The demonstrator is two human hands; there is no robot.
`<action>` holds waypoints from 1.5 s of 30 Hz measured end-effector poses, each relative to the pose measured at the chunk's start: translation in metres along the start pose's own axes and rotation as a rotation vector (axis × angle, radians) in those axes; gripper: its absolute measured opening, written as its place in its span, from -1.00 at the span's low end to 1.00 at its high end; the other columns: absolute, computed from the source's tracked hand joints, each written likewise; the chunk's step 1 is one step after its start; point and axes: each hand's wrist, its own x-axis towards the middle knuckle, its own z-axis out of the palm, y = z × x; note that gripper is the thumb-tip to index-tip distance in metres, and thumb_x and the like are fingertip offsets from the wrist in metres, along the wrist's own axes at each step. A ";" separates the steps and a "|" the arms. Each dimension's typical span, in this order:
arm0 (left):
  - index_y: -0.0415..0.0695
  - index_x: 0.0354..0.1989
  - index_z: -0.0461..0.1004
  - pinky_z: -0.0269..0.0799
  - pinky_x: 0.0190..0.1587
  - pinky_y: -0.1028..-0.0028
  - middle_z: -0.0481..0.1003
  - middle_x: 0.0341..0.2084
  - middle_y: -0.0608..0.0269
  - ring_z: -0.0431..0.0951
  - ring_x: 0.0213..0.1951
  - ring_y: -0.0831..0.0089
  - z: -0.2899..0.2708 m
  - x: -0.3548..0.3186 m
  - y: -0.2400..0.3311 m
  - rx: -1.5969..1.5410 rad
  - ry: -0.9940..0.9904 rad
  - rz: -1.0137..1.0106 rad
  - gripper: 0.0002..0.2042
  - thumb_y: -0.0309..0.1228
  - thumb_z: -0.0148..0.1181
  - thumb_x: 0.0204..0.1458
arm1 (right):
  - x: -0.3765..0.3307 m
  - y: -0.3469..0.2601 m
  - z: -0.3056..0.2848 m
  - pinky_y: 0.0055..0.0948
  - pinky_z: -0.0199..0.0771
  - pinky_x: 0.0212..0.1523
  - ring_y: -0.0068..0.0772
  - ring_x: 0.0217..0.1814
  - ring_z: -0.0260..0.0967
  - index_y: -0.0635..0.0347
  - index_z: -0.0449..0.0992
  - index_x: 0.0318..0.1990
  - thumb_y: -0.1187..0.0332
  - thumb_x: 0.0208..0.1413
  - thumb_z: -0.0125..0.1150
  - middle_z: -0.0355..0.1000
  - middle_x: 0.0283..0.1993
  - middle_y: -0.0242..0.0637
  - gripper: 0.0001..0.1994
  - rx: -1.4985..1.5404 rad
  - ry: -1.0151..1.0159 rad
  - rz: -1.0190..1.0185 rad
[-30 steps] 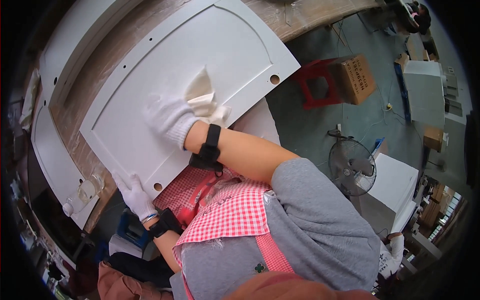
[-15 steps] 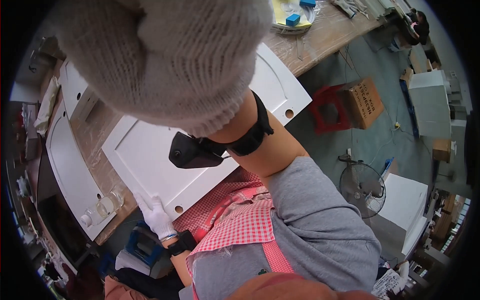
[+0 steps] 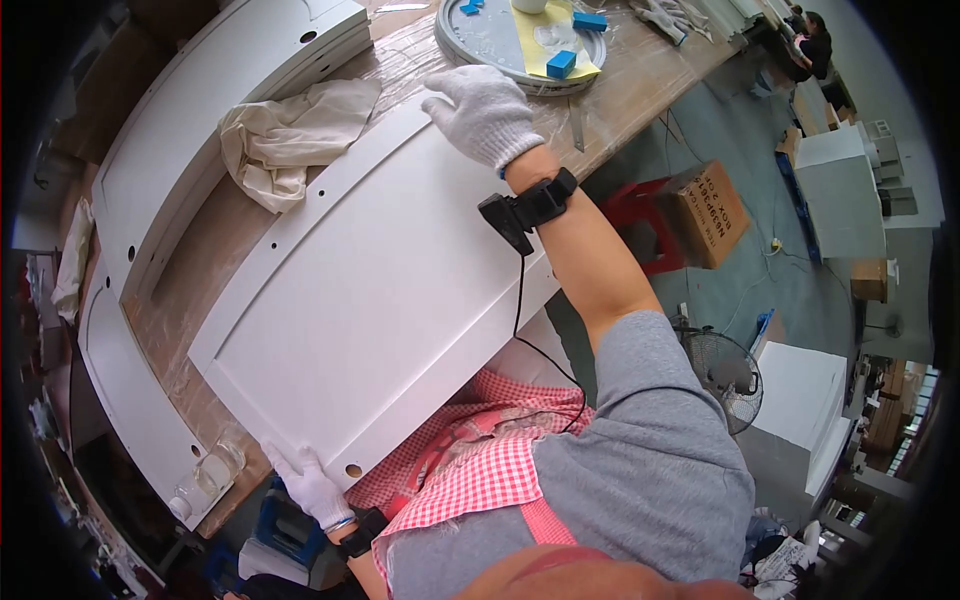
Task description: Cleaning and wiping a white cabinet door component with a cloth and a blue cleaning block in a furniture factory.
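White painted wood fills most of what I see: a long white cabinet door panel [image 3: 370, 290] with a recessed centre and small drilled holes lies flat on the worn wooden workbench [image 3: 640, 85], slanting from its near left corner by my waist to its far right corner up by the tray. I have it by those two opposite ends. My right hand [image 3: 485, 110], in a white knit glove, rests at the far right corner, fingers curled down over the panel's edge and pressed against it; a black strap with a small black device sits on that wrist, its thin cable running back along my arm. My left hand [image 3: 310, 485], gloved the same way, grips the near left corner from below, fingers closed on the edge just beside a round hole.

To the far left, two more white door panels [image 3: 160, 180] lie alongside on the bench, also drilled. A crumpled cream cloth [image 3: 285, 135] sits between them and my panel, touching its far edge. Beyond my right hand stands a round grey metal tray [image 3: 490, 40] holding a yellow sheet and small blue blocks. Off the bench to the right, on the grey floor, are a brown cardboard box [image 3: 715, 210] and a round floor fan [image 3: 725, 375].
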 end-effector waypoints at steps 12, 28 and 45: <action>-0.15 0.57 -0.02 0.16 0.40 0.31 0.16 0.46 -0.03 0.28 0.36 0.18 0.003 0.004 -0.002 -0.050 -0.020 -0.019 -0.34 -0.55 0.01 0.28 | 0.010 0.165 -0.081 -0.06 0.42 0.25 0.09 0.24 0.44 0.03 0.49 0.29 -0.13 0.14 0.29 0.53 0.16 0.04 -0.35 -0.378 -0.230 0.308; -0.12 0.58 -0.05 0.13 0.43 0.24 0.10 0.49 -0.01 0.23 0.40 0.12 -0.002 0.009 -0.021 -0.070 -0.009 0.005 -0.32 -0.54 0.00 0.28 | 0.046 0.234 -0.069 0.08 0.51 0.12 0.16 0.09 0.51 -0.09 0.58 0.13 0.14 0.18 0.17 0.58 0.05 -0.02 -0.62 -0.400 0.018 0.271; -0.15 0.57 -0.06 0.11 0.43 0.25 0.10 0.49 -0.02 0.22 0.41 0.14 -0.001 0.007 -0.019 -0.105 -0.012 -0.003 -0.33 -0.53 -0.01 0.30 | 0.058 0.203 -0.066 0.00 0.54 0.09 0.10 0.07 0.54 -0.03 0.58 0.17 0.19 0.18 0.23 0.61 0.00 -0.05 -0.60 -0.685 -0.108 0.220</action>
